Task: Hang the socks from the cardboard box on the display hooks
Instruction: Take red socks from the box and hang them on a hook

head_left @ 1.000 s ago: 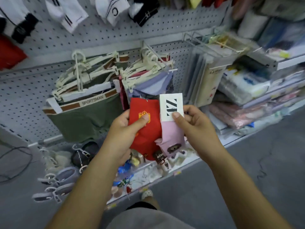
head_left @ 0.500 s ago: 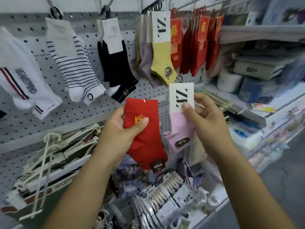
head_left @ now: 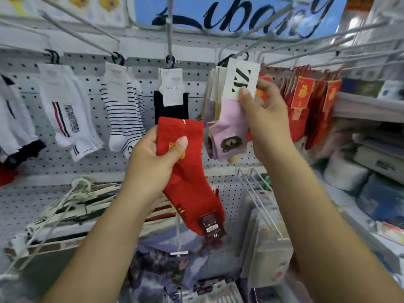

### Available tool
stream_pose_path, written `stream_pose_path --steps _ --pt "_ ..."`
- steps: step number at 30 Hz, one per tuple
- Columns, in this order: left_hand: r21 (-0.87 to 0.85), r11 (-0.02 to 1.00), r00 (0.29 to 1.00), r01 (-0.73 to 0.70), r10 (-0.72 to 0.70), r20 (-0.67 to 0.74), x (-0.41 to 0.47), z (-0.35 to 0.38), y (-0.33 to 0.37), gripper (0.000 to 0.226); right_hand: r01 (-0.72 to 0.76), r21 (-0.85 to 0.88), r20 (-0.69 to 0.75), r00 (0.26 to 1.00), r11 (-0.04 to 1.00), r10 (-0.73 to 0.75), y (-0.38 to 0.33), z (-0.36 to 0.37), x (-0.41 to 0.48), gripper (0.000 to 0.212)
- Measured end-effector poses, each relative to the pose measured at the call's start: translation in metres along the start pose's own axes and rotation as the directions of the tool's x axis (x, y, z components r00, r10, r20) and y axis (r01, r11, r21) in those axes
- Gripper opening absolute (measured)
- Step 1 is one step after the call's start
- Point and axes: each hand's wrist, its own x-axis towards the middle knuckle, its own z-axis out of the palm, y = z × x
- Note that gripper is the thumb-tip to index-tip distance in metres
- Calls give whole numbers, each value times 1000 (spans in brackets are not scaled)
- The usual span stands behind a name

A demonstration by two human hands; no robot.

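1. The left hand [head_left: 153, 165] grips a red sock [head_left: 190, 186] near its cuff. The thumb presses on the front over a yellow emblem, and the other fingers are curled behind the fabric.
2. From that hand the red sock hangs toe-down, slanting to the right. A dark label [head_left: 211, 225] is fixed at its toe end.
3. The right hand [head_left: 265, 121] pinches a pink sock [head_left: 232, 127] by its white card [head_left: 240, 82]. The thumb lies on the card's lower front, and the fingers are curled behind it.
4. The pink sock is held up at the level of the hanging row, just in front of a stack of pastel socks [head_left: 211, 106] that carry the same kind of card. The top of its card sits right by the tip of a wire hook [head_left: 222, 52], but I cannot tell whether it is threaded on.
5. The 2 held socks are close together without touching, the red one lower and to the left.
6. To the left, on separate hooks along the pegboard [head_left: 54, 165], hang a black sock [head_left: 170, 110], a striped sock [head_left: 124, 119] and a white sock [head_left: 67, 119] with red and dark bands.
7. To the right of the right hand, a dense row of red socks [head_left: 306, 110] hangs with red-and-gold cards.
8. A blue sign [head_left: 240, 12] with dark script runs across the top, and a bundle of pale hangers [head_left: 76, 202] lies at the lower left.
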Motion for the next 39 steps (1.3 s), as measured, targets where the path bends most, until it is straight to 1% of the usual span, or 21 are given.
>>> stream_pose_path --steps 3,6,12,14,18,19,20,21,22,24,25,27,29,31,33,34,35,36,37,38,39 --pt "27 999 998 -33 34 -46 -4 5 2 18 -7 -7 100 995 1000 8 4 0 13 18" --pt "46 997 995 -58 61 -84 -7 7 7 18 -15 -19 152 988 1000 18 7 -2 21 23" --pt "42 999 988 -10 16 -157 -15 10 12 15 -30 -130 229 972 991 60 20 -14 14 23" --pt "-12 1000 985 10 -12 -172 -16 8 12 13 -32 -172 200 978 985 67 23 -20 1 25" --pt "-113 993 979 36 -57 -194 -14 3 14 9 33 -363 -4 999 931 -37 36 -43 -47 29" --pt "-124 991 977 43 -67 -200 -13 1 13 10 43 -365 -18 998 930 -53 39 -46 -63 27" --pt "-136 989 976 52 -79 -204 -12 0 13 10 47 -340 14 999 939 -45 41 -46 -78 24" --pt "-147 987 974 60 -91 -208 -12 -1 12 10 30 -315 98 995 949 1 43 -45 -90 24" --pt "-157 985 972 69 -101 -212 -11 -1 11 10 -11 -317 217 973 948 84 45 -43 -100 28" --pt "-170 982 967 84 -122 -225 -11 -2 9 12 -77 -406 441 856 911 269 53 -41 -109 34" --pt "-173 981 961 92 -133 -243 -11 -4 7 13 -96 -448 500 798 889 337 56 -41 -110 30" --pt "-168 980 941 102 -150 -303 -10 -10 3 11 -157 -458 539 734 875 414 57 -44 -109 17" --pt "-84 991 909 108 -132 -396 -10 -19 -2 12 -253 -408 555 694 877 458 54 -49 -107 13" --pt "39 993 885 115 -85 -459 -15 -29 -6 27 -395 -312 557 661 864 503 48 -50 -106 20" --pt "190 970 884 148 -44 -466 -27 -38 -9 53 -520 -182 569 636 834 521 42 -45 -105 29" --pt "303 938 891 170 -15 -454 -35 -41 -8 62 -540 -142 582 633 830 511 39 -42 -103 30" --pt "425 888 904 177 24 -427 -46 -43 -4 64 -543 -121 599 627 831 497 36 -38 -101 29" --pt "530 833 922 158 67 -381 -57 -43 1 59 -542 -110 622 616 833 483 34 -32 -99 28" --pt "586 802 944 117 93 -315 -68 -43 7 51 -539 -108 649 598 835 470 33 -25 -98 25" --pt "578 813 970 67 83 -228 -79 -44 12 45 -533 -113 678 575 838 457 32 -17 -97 22" --pt "527 849 992 25 46 -121 -89 -44 17 45 -529 -119 705 551 840 447 31 -7 -97 19"
